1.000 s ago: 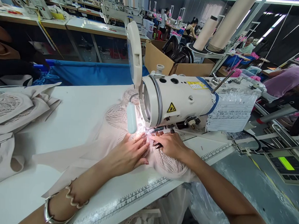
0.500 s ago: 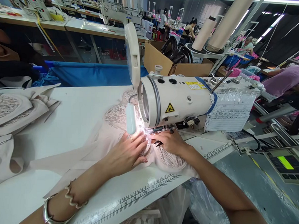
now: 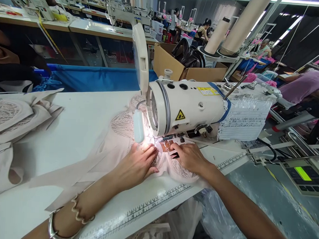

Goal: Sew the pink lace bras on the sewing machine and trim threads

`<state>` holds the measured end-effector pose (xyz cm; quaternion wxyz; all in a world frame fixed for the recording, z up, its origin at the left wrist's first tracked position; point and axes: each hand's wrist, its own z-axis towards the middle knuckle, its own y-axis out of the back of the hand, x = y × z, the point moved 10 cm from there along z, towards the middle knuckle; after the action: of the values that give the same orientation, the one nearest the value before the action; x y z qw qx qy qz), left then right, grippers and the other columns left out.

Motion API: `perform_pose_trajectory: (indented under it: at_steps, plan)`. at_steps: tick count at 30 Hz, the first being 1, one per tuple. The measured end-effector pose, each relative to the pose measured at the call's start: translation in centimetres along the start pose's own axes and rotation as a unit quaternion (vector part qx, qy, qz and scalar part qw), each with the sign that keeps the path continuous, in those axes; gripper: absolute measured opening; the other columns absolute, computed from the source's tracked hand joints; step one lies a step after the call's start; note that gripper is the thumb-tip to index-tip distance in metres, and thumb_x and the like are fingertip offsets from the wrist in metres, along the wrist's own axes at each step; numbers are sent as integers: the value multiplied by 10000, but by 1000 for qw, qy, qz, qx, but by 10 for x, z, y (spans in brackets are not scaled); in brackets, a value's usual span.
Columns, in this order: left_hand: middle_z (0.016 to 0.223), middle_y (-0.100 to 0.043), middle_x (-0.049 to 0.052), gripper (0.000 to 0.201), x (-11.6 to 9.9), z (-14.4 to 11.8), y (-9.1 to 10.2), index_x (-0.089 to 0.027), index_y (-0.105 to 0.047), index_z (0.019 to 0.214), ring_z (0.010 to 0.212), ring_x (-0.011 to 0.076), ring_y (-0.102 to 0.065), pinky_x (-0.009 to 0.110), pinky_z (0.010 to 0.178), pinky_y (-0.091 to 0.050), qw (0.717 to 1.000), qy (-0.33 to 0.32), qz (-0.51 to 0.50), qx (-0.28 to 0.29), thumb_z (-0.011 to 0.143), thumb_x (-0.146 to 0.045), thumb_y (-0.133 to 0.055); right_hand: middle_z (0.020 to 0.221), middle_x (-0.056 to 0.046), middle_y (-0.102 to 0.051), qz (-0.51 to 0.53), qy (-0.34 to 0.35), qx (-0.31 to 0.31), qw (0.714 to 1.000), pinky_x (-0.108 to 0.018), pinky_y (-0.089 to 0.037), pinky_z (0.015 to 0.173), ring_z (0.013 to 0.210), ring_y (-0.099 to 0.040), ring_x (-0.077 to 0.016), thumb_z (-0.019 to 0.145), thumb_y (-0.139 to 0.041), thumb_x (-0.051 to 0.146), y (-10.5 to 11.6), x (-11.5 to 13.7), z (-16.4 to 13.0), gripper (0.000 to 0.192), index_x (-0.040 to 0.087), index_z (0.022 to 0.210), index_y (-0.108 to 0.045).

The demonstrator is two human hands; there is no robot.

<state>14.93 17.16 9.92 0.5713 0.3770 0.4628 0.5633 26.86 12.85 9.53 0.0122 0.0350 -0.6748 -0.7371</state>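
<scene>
White table (image 3: pixel 78 116): we press the lace fabric (image 3: pixel 122 123) flat, left hand (image 3: pixel 137 164) and right hand (image 3: pixel 189 157) open, flanking the needle area just ahead of our fingertips under the sewing machine (image 3: pixel 188 106).

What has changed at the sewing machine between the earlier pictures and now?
The right hand has drawn back a little toward the person, so a dark tool shows at its fingers. The left hand stays flat on the pale lace fabric under the lamp, almost where it was. The sewing machine and the fabric pile at the left have not moved. Nothing was visibly taken or released.
</scene>
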Motion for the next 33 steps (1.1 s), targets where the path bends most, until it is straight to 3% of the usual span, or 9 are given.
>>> perform_pose_trajectory:
  at_steps: [3,6,10,14,20,29,33]
  plan:
    - [1014,-673,107,497,1,0,1,-104,-572,1290,978,286,-604,514,993,-298,1000,8,-9,1,1064,-437,-280,620,8,-616,1,66,-59,996,-286,-249,576,573,-486,-136,918,-433,39,7,13,-7,406,228,1157,-702]
    - [1051,-674,116,429,1,1,3,-129,-609,1215,1023,301,-601,502,958,-308,1000,7,-8,2,1055,-421,-339,623,17,-584,23,118,-94,988,-280,-281,600,589,-473,-124,941,-401,45,10,20,-9,467,295,1164,-727]
    - [1216,-650,154,396,1,1,3,-135,-653,1112,1152,327,-565,509,961,-313,1000,9,-11,-3,1050,-393,-359,608,15,-567,27,115,-93,989,-278,-292,601,592,-468,-122,947,-441,67,9,18,-5,433,299,1149,-747]
    - [1289,-645,173,459,5,0,3,-119,-597,1260,1233,336,-535,531,999,-288,1000,17,-5,-16,1062,-416,-308,593,20,-577,18,110,-99,989,-280,-284,581,592,-483,-128,930,-478,65,11,18,1,419,308,1124,-759]
    - [1291,-646,167,464,11,0,3,-150,-567,1293,1223,335,-547,563,1025,-278,1000,24,13,-1,1064,-436,-283,626,23,-635,35,88,-78,992,-278,-281,560,621,-529,-132,904,-487,60,8,12,14,441,309,1146,-757]
    - [1388,-606,147,458,30,1,0,-177,-613,1298,1233,370,-565,645,1112,-222,998,63,7,-15,1045,-452,-347,880,14,-720,80,15,43,996,-262,-357,689,778,-582,-143,871,-435,-3,-17,-2,32,545,313,1214,-715]
    - [1389,-611,137,432,30,0,-3,-189,-633,1286,1197,368,-586,666,1107,-220,995,95,-9,-22,1046,-404,-345,943,14,-737,76,9,44,996,-280,-391,714,819,-610,-164,866,-430,-8,-18,-3,35,557,327,1208,-714]
